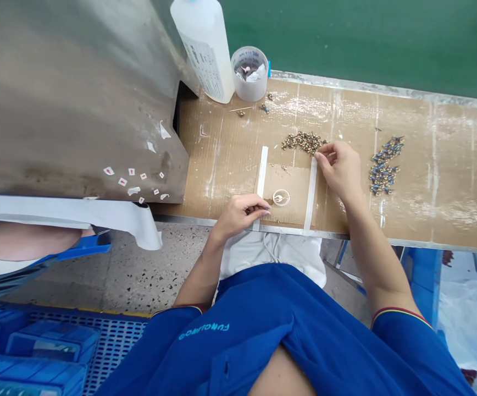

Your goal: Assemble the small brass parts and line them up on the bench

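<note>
My left hand [240,214] rests at the front edge of the work surface, thumb and fingers pinched together. Whatever sits between them is too small to make out. Just right of those fingertips is a small round clear-rimmed piece [281,198] on a cardboard patch [292,181] between two white tape strips. At the right end of a pile of small brass-coloured metal parts [304,141], my right hand [340,168] has thumb and forefinger closed. Its fingertips hide anything held. A group of small blue-and-metal pieces [384,165] lies to the right of this hand.
A white plastic bottle [205,52] and a tape roll [250,74] with scraps inside stand at the back left. Beyond is a green surface [358,38]. A metal housing [77,104] borders the left side. Blue crates [49,338] are below left; another person's limb [28,239] shows there.
</note>
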